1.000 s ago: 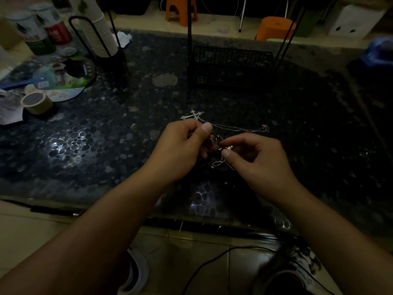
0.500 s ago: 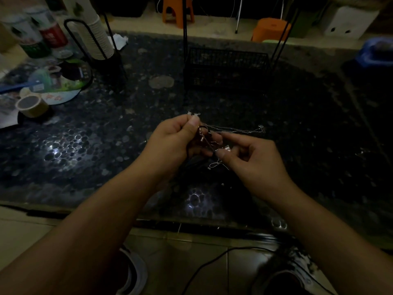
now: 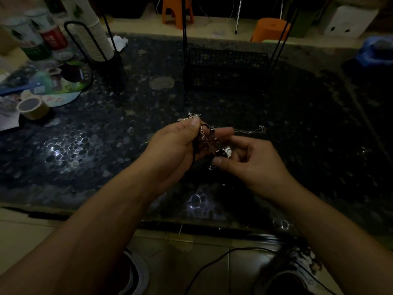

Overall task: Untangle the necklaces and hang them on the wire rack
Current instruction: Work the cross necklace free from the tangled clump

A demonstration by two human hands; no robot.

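A tangle of thin silver necklaces [image 3: 207, 141] hangs between my two hands above the dark pebble-patterned table [image 3: 106, 145]. My left hand [image 3: 180, 143] pinches the upper part of the tangle between thumb and fingers, with a small ring showing by the thumb. My right hand [image 3: 253, 162] pinches a lower strand near a small shiny pendant. One chain trails off to the right along the table. The black wire rack [image 3: 225, 67] stands behind the hands at the table's far side, its thin uprights rising out of view.
At the far left stand a stack of paper cups in a wire holder [image 3: 93, 39], two tins [image 3: 36, 37], a round printed fan [image 3: 53, 86] and a tape roll [image 3: 33, 107]. Orange stools [image 3: 270, 28] stand beyond the table. A cable [image 3: 212, 269] lies on the floor tiles.
Both hands have lifted the tangle slightly and drawn apart, the right hand pulling a strand down and toward me. The view has shifted a little.
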